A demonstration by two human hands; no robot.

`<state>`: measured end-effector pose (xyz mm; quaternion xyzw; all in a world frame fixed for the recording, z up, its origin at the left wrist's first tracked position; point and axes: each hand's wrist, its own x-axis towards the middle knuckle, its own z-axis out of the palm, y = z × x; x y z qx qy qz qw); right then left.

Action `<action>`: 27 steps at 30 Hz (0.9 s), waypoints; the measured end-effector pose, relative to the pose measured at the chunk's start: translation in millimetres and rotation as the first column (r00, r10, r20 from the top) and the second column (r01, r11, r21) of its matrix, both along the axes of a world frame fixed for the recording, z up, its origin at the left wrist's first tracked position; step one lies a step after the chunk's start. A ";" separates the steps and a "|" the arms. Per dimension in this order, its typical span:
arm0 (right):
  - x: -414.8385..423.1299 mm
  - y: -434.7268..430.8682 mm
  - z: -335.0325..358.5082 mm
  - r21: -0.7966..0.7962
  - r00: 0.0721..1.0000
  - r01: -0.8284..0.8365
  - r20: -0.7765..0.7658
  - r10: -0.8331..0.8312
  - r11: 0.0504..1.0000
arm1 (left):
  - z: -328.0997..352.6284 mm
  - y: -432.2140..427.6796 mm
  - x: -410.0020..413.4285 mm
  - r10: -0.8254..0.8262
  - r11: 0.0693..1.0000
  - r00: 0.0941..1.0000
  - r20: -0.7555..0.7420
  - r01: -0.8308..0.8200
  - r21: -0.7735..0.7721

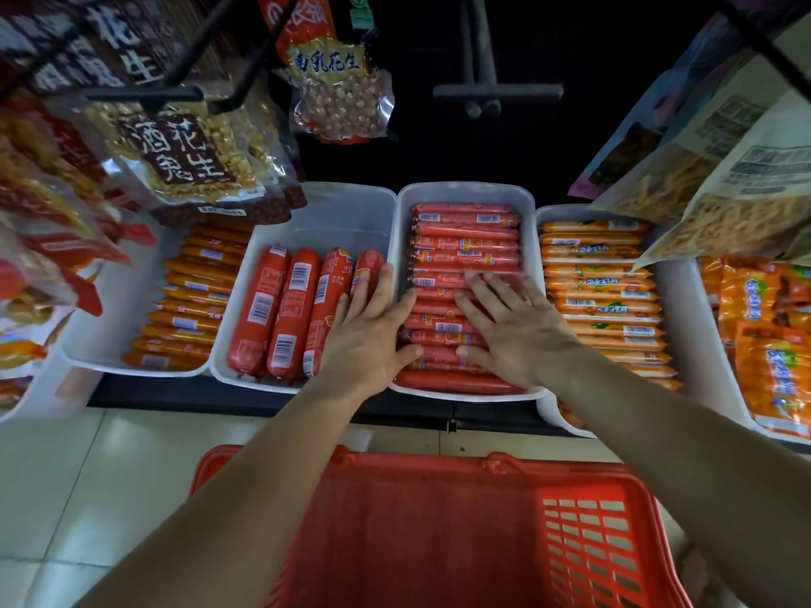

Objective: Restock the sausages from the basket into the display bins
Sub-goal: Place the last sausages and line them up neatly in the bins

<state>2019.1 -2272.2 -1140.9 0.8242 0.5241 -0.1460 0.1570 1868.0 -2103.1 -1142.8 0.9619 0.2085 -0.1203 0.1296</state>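
Red thin sausages (465, 252) lie under both flat, released grips, left hand (373, 331) and right hand (518, 331); press evenly, squaring rows inside the bin (465, 190).

Glossy plastic-wrapped sausages (465, 243), smooth white plastic bins (397, 239), matt red plastic basket (439, 520) w/ grid wall.

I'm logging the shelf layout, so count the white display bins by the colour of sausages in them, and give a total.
Bins of orange sausages: 2, the far-left bin and the bin right of centre
Bins of red sausages: 2, the fat-sausage bin and the thin-sausage bin
Total: 4 bins
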 end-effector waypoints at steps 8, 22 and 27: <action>2.6 2.1 -2.7 0.014 0.999 -0.043 -0.031 0.043 0.999 | 0.2 -5.6 -7.0 0.089 0.990 0.985 0.150 -0.070 -0.126; 9.2 12.6 2.1 0.028 0.999 0.036 -0.042 -0.035 0.999 | -1.8 -40.6 36.0 0.404 0.798 0.888 0.220 -0.224 -0.560; 24.3 5.4 -0.2 0.075 0.989 0.135 0.055 -0.139 0.988 | -12.7 -34.9 76.8 0.619 0.655 0.774 0.133 -0.415 -0.632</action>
